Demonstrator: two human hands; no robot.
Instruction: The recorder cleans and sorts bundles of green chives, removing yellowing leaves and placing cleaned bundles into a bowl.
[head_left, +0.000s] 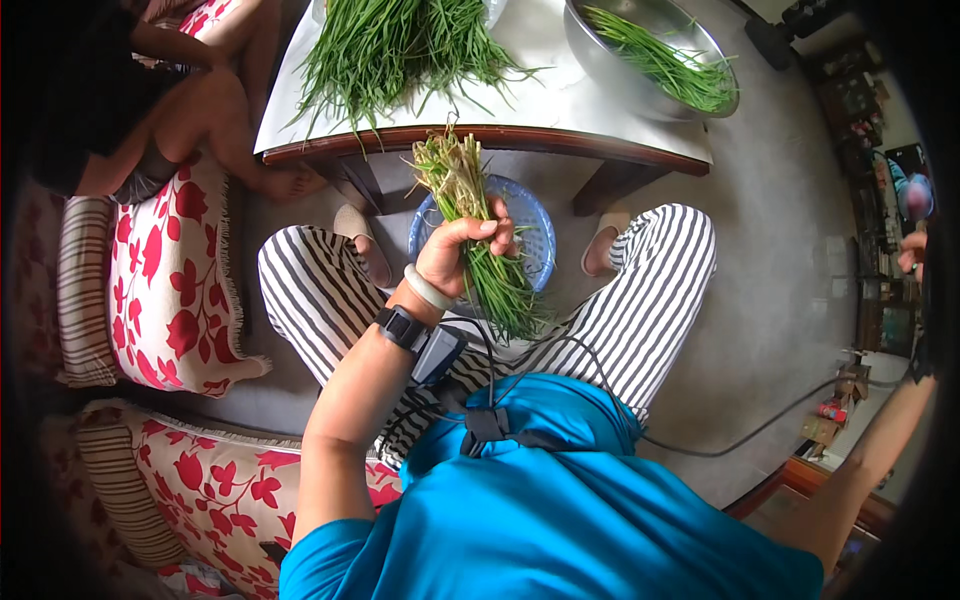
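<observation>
My left hand (472, 251) is closed around a bunch of thin green leafy stalks, which look like garlic chives (504, 292); their pale, partly yellowed ends point towards the table. Beneath the bunch, between my feet, stands a blue plastic basket (550, 247) on the floor. My right hand (913, 255) is stretched far out to the right rim of the view, where fingers show but what they touch is unclear. A large pile of the same greens (397, 60) lies on the table, and a steel bowl (600, 75) at its right edge holds more stalks.
The white-topped wooden table (540, 139) stands before my knees. Another person's bare legs (217, 112) are at the upper left, beside a floral-covered seat (172, 285). A black cable (720, 454) runs from my waist to the right. Shelves with various items line the right side.
</observation>
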